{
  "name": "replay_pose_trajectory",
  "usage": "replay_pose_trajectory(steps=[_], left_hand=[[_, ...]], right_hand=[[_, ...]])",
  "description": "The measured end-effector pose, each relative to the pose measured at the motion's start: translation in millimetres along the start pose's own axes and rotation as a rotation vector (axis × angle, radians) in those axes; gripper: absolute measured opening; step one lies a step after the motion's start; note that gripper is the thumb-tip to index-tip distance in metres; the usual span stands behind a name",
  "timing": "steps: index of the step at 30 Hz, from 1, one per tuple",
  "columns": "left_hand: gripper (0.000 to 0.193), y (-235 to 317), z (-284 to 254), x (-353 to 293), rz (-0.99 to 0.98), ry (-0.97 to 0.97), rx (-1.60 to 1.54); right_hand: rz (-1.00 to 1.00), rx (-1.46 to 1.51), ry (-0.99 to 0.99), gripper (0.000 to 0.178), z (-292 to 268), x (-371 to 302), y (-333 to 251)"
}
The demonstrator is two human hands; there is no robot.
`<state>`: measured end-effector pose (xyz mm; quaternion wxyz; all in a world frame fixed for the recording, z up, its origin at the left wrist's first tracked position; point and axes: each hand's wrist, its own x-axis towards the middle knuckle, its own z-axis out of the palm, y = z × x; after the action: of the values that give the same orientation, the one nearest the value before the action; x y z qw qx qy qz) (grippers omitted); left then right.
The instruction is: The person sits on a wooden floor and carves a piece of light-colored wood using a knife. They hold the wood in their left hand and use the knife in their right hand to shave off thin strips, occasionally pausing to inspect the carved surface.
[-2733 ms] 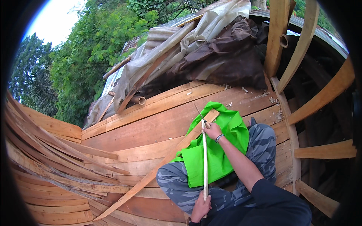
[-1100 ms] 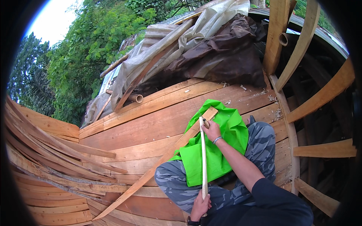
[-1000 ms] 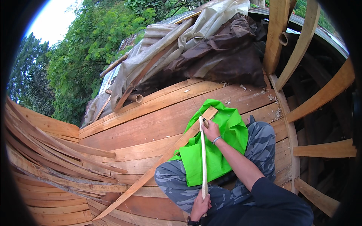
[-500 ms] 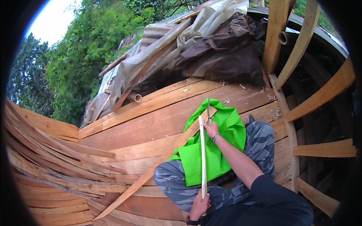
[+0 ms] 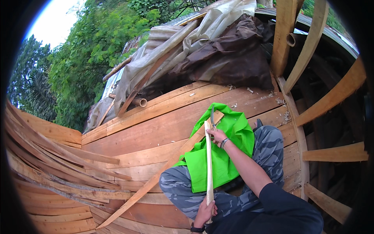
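My left hand is closed around the near end of a pale, whittled wooden stick, which points away from me over my lap. Near the stick's far end, my right hand grips a knife whose narrow blade points up and away. The fingers hide the knife's handle. Under both lies a bright green cloth, spread over my camouflage-trousered legs. A long plank runs diagonally beneath the stick, with its far end resting on the cloth.
Several thin wooden strips curve in at the left. Crumpled tarps cover a heap ahead, beside a bamboo pole. Upright curved timbers line the right edge. Wood shavings lie on the plank floor.
My right hand and the knife have shifted slightly left and toward me, and the blade has turned a little. The stick's far end has moved slightly left. My left hand keeps its hold.
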<state>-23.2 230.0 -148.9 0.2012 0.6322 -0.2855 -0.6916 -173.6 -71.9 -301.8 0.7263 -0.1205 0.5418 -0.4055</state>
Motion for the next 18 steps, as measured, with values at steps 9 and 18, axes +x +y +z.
replay_pose_trajectory(steps=[9,18], left_hand=[[0.022,-7,-8,4,-0.042,-0.075,-0.178],[0.040,-10,-10,5,-0.062,-0.082,-0.170]], right_hand=[[-0.089,-0.130,0.030,0.027,-4,13,9],[-0.160,-0.331,0.121,0.036,-1,13,6]])
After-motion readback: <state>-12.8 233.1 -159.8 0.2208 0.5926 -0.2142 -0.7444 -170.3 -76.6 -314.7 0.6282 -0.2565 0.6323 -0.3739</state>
